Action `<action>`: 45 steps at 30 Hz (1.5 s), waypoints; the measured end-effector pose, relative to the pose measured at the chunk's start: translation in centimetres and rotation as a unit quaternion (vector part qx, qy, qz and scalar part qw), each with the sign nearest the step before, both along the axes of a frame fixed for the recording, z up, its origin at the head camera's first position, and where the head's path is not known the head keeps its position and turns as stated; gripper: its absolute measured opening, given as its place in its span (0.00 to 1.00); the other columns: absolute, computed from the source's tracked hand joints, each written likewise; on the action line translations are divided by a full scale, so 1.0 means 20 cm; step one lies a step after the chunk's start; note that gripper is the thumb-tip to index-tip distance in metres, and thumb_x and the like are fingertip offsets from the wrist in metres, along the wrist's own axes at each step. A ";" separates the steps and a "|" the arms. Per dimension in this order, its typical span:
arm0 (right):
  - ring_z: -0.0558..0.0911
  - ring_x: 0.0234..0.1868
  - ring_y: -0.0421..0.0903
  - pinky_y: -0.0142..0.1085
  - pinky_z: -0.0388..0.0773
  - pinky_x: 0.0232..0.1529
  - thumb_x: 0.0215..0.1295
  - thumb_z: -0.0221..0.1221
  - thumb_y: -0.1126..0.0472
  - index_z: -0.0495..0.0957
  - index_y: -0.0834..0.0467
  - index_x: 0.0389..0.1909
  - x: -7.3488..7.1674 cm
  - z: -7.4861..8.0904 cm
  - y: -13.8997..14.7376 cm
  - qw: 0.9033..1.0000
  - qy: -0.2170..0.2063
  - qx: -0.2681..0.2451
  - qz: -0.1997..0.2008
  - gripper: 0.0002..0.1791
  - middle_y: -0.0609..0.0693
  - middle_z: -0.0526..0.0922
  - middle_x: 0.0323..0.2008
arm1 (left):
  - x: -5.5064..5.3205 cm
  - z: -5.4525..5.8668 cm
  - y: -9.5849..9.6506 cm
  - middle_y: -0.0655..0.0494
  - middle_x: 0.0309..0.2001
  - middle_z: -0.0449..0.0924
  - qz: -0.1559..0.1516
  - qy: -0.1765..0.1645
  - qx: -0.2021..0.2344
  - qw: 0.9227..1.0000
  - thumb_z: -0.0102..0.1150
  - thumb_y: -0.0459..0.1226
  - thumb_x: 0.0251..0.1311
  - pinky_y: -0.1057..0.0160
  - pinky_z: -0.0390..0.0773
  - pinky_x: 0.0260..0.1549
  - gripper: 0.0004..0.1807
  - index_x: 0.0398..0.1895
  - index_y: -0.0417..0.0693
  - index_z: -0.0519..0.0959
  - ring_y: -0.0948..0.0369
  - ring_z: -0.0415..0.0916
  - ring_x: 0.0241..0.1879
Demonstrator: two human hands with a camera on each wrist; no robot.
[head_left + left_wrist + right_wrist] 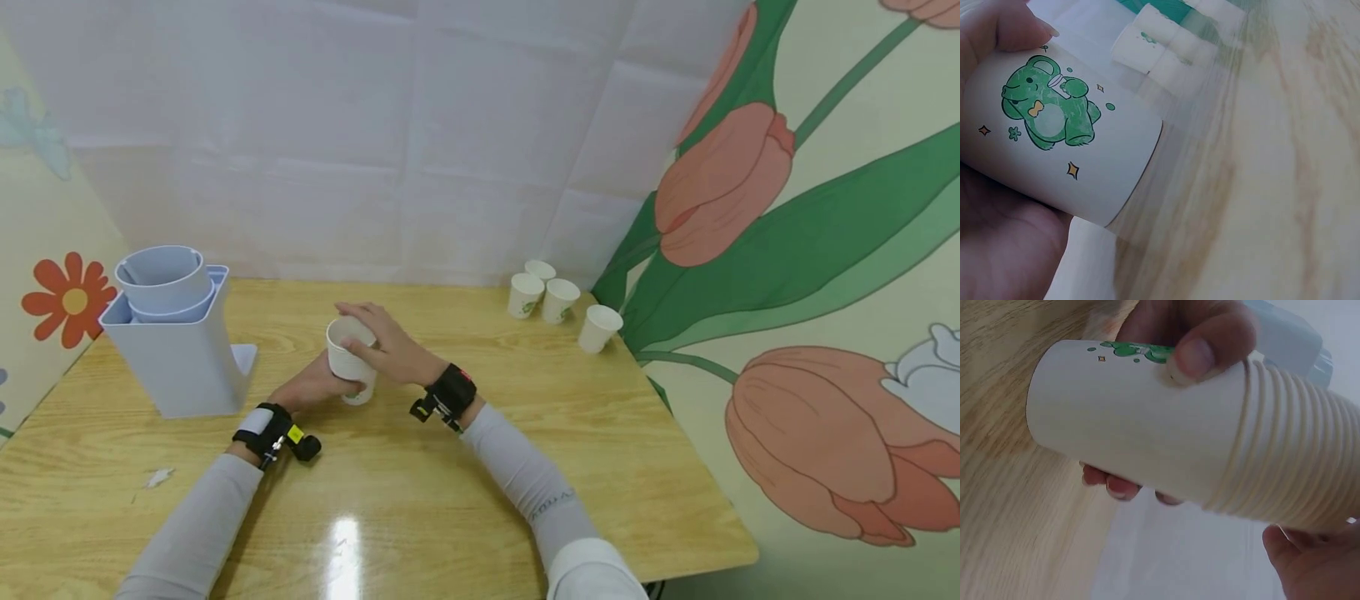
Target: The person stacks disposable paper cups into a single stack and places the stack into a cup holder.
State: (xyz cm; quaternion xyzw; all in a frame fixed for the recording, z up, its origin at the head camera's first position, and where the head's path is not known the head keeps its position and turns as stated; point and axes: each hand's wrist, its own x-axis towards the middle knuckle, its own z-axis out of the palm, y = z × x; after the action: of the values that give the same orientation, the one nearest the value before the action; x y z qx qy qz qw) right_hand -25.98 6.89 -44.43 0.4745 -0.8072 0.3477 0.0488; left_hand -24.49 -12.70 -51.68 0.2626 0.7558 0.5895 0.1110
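Observation:
A stack of nested white paper cups [347,365] stands upright over the table in the head view. My left hand [315,385] grips it low down, thumb and fingers wrapped round the bottom cup. At the top, my right hand [397,346] holds the open rim, its thumb at the near side and its fingers across the far side. Many rolled rims of the stack [1291,437] show in the right wrist view, where part of the right hand [1319,565] touches the rim end. The bottom cup [1054,119] bears a green bear print in the left wrist view.
A pale blue square bin [176,367] with round containers [165,287] nested in its top stands at the left. Several single paper cups [600,327] stand at the back right, near the painted wall. A white scrap [159,477] lies at the front left.

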 end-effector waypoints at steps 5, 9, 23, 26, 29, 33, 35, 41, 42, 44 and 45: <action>0.71 0.65 0.60 0.50 0.68 0.67 0.74 0.34 0.28 0.57 0.67 0.75 -0.11 -0.01 0.09 0.996 -0.021 -0.073 -0.045 0.49 0.66 0.70 0.66 | 0.00 0.01 -0.01 0.36 0.63 0.67 0.009 0.000 -0.004 1.000 0.67 0.30 0.55 0.44 0.64 0.64 0.44 0.73 0.34 0.54 0.51 0.68 0.59; 0.72 0.62 0.62 0.54 0.68 0.65 0.80 0.44 0.43 0.62 0.69 0.72 -0.24 -0.04 0.21 0.985 -0.010 -0.122 -0.121 0.36 0.66 0.72 0.63 | 0.00 0.00 0.00 0.37 0.61 0.69 0.013 0.011 -0.009 1.000 0.68 0.30 0.54 0.47 0.67 0.62 0.43 0.72 0.33 0.56 0.54 0.69 0.57; 0.63 0.68 0.62 0.54 0.62 0.68 0.69 0.59 0.58 0.68 0.63 0.70 -0.65 0.00 0.74 0.912 -0.007 -0.047 -0.407 0.30 0.65 0.65 0.67 | -0.01 0.02 0.00 0.35 0.64 0.65 0.015 0.000 -0.006 1.000 0.68 0.29 0.55 0.41 0.62 0.66 0.46 0.74 0.35 0.52 0.45 0.65 0.63; 0.60 0.71 0.64 0.56 0.57 0.71 0.69 0.59 0.56 0.64 0.64 0.73 -0.71 0.00 0.84 0.897 -0.003 0.027 -0.441 0.34 0.66 0.63 0.71 | 0.00 0.01 0.00 0.34 0.64 0.65 0.014 0.000 -0.003 1.000 0.67 0.28 0.55 0.41 0.62 0.66 0.46 0.74 0.35 0.52 0.44 0.65 0.63; 0.55 0.74 0.67 0.59 0.50 0.74 0.70 0.59 0.51 0.61 0.65 0.74 -0.74 -0.02 0.91 0.883 -0.002 0.100 -0.459 0.38 0.67 0.59 0.74 | 0.00 0.00 0.00 0.34 0.64 0.65 0.016 0.002 -0.004 1.000 0.67 0.28 0.54 0.42 0.63 0.66 0.46 0.73 0.33 0.52 0.45 0.66 0.62; 0.47 0.77 0.72 0.65 0.43 0.75 0.69 0.60 0.50 0.57 0.65 0.76 -0.75 -0.06 0.96 0.868 -0.008 0.153 -0.472 0.42 0.71 0.49 0.77 | 0.00 -0.01 0.00 0.33 0.63 0.66 0.018 0.001 -0.008 1.000 0.68 0.29 0.53 0.42 0.64 0.65 0.46 0.73 0.32 0.52 0.44 0.66 0.62; 0.46 0.77 0.73 0.66 0.42 0.74 0.67 0.61 0.51 0.57 0.65 0.76 -0.76 -0.08 0.98 0.860 -0.006 0.165 -0.483 0.43 0.72 0.47 0.77 | 0.01 0.00 0.00 0.33 0.63 0.65 0.018 0.000 -0.010 1.000 0.67 0.29 0.53 0.42 0.64 0.65 0.46 0.73 0.32 0.52 0.44 0.66 0.62; 0.49 0.76 0.73 0.66 0.46 0.73 0.65 0.61 0.51 0.59 0.64 0.75 -0.80 -0.14 1.00 0.837 -0.011 0.199 -0.510 0.42 0.72 0.51 0.76 | 0.00 -0.01 0.01 0.34 0.63 0.66 0.016 0.000 -0.011 1.000 0.67 0.29 0.54 0.43 0.64 0.65 0.46 0.73 0.34 0.53 0.46 0.66 0.62; 0.50 0.76 0.73 0.65 0.46 0.73 0.66 0.62 0.51 0.60 0.64 0.75 -0.81 -0.14 1.00 0.835 -0.014 0.203 -0.511 0.42 0.72 0.52 0.76 | 0.00 -0.01 0.01 0.35 0.63 0.66 0.015 0.001 -0.010 1.000 0.67 0.29 0.54 0.43 0.64 0.65 0.45 0.73 0.34 0.53 0.46 0.66 0.61; 0.53 0.75 0.73 0.65 0.47 0.73 0.66 0.62 0.50 0.60 0.65 0.74 -0.82 -0.15 1.00 0.833 -0.018 0.212 -0.510 0.41 0.72 0.55 0.74 | -0.01 -0.01 0.00 0.36 0.63 0.66 0.015 0.004 -0.009 1.000 0.67 0.29 0.53 0.44 0.65 0.64 0.45 0.72 0.34 0.53 0.48 0.67 0.61; 0.54 0.74 0.72 0.65 0.47 0.73 0.65 0.63 0.51 0.61 0.65 0.74 -0.82 -0.15 1.00 0.834 -0.020 0.211 -0.510 0.41 0.72 0.57 0.74 | -0.01 -0.01 0.00 0.36 0.63 0.66 0.014 0.005 -0.008 1.000 0.67 0.29 0.53 0.44 0.65 0.64 0.45 0.72 0.34 0.53 0.49 0.67 0.60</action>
State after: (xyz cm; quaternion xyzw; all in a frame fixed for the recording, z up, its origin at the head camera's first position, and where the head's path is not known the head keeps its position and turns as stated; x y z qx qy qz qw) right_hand -42.36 26.82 -47.51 -0.0126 -0.9893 0.1036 0.1018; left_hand -24.64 -12.68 -51.79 0.2541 0.7647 0.5835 0.1009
